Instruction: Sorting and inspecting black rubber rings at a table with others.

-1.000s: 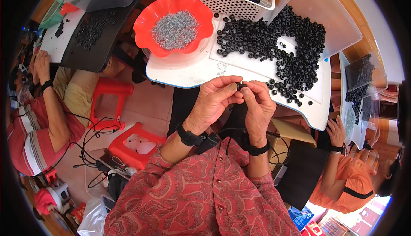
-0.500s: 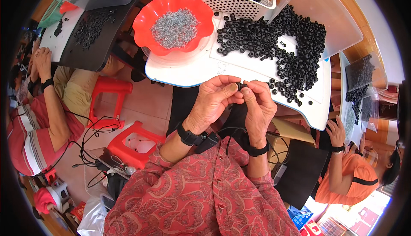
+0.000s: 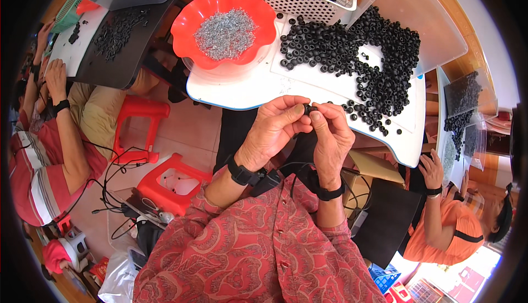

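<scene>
We hold a small black ring (image 3: 309,108) pinched between the fingertips of our left hand (image 3: 273,131) and right hand (image 3: 331,138), just at the near edge of the white table (image 3: 308,86). The ring is dark, round and rubbery-looking, mostly covered by our fingers, so only a sliver of it shows between the left thumb and the right forefinger. Both hands are closed narrowly on it, fingertips touching. Whether anything else sits inside the pinch we cannot tell.

Just beyond our fingertips lies a loose scatter of black rings (image 3: 374,77) of the same kind, spread in a curved heap across the table. Further off, to the left of our fingers, stands a red scalloped bowl (image 3: 187,28) of small silvery metal parts (image 3: 225,32).
</scene>
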Tool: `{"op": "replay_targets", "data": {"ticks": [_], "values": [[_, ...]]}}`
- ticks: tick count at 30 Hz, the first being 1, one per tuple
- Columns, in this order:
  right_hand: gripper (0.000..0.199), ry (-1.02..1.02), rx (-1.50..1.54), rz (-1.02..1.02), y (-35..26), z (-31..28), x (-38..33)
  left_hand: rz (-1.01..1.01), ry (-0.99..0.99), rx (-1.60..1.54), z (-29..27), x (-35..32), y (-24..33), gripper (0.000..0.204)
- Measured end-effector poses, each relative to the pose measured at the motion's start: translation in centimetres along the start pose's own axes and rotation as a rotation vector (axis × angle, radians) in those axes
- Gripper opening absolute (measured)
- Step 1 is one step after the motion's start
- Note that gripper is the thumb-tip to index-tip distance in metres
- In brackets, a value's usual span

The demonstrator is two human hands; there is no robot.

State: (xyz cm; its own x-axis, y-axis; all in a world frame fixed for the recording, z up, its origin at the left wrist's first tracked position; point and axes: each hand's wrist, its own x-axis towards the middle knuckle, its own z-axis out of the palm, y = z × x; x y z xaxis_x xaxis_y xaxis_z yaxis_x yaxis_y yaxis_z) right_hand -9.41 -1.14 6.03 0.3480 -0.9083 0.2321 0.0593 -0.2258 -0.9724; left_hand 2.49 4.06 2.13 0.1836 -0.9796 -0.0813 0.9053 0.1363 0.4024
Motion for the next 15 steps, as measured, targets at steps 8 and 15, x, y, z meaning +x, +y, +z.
{"op": "replay_targets", "data": {"ticks": [8,15], "values": [[0.012,0.006,-0.02,-0.004,-0.03,0.02,-0.04,0.007,0.007,0.012,0.07,-0.01,-0.05,0.021],[0.011,-0.004,-0.088,-0.055,-0.1,-0.14,-0.02,0.005,0.038,0.025,0.24,-0.14,-0.16,0.021]]}}
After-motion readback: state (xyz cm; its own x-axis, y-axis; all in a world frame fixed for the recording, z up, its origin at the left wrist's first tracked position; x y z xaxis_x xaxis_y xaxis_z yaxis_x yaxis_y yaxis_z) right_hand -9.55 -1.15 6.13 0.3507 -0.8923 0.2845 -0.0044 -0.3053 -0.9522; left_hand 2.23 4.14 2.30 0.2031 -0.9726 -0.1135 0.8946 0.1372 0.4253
